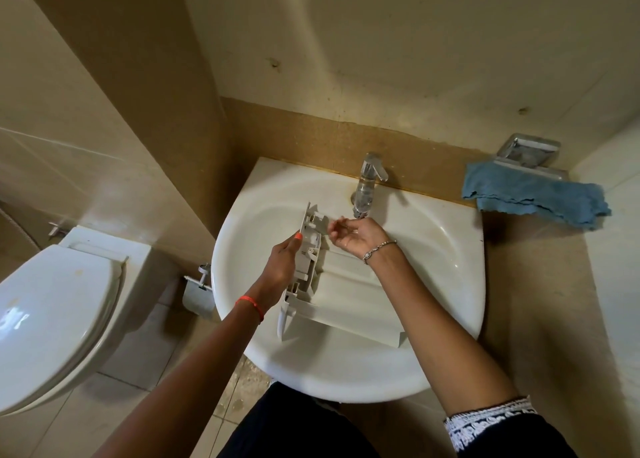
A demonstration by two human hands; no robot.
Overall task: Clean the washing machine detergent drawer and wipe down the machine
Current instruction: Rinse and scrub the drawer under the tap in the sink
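The white plastic detergent drawer [346, 294] lies tilted across the basin of a white sink [433, 284], its front panel standing on edge at the left. My left hand [282, 267] grips that panel from the left side. My right hand [353, 237] is cupped palm-up under the spout of the chrome tap [367, 183], fingers loosely curled, holding nothing. Whether water is running cannot be told. A blue cloth [533, 197] lies on the ledge to the right of the sink.
A white toilet [52, 319] with its lid down stands at the left, a toilet-roll holder [198, 294] between it and the sink. A chrome soap dish [526, 152] is fixed to the wall above the cloth. Beige tiled walls close in behind and on both sides.
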